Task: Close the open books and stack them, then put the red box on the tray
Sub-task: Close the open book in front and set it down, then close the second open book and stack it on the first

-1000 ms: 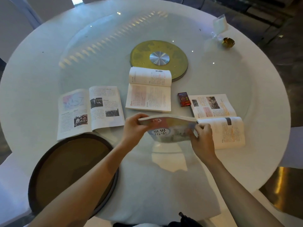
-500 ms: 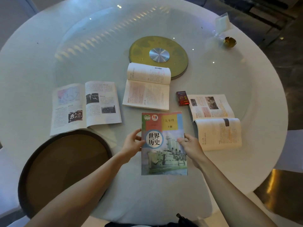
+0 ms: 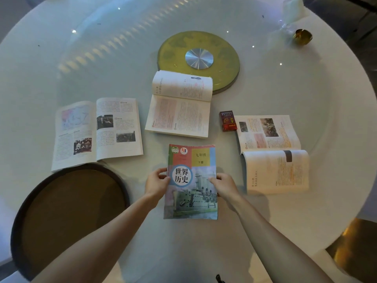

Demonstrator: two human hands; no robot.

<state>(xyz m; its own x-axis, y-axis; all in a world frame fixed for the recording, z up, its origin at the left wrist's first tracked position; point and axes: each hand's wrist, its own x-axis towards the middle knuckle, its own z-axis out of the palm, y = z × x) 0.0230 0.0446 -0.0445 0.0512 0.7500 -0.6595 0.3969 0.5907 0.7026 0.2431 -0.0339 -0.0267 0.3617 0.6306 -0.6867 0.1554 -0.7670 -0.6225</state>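
Two hands, left hand (image 3: 156, 183) and right hand (image 3: 224, 185), grip the closed book (image 3: 191, 193) by its side edges, forearms outstretched.

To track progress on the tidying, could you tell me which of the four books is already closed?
The closed book lies front cover up between the left hand and right hand; the other three lie open.

Closed book (image 3: 190, 181) lies right of tray (image 3: 20, 217) (open books (image 3: 179, 105) behind).
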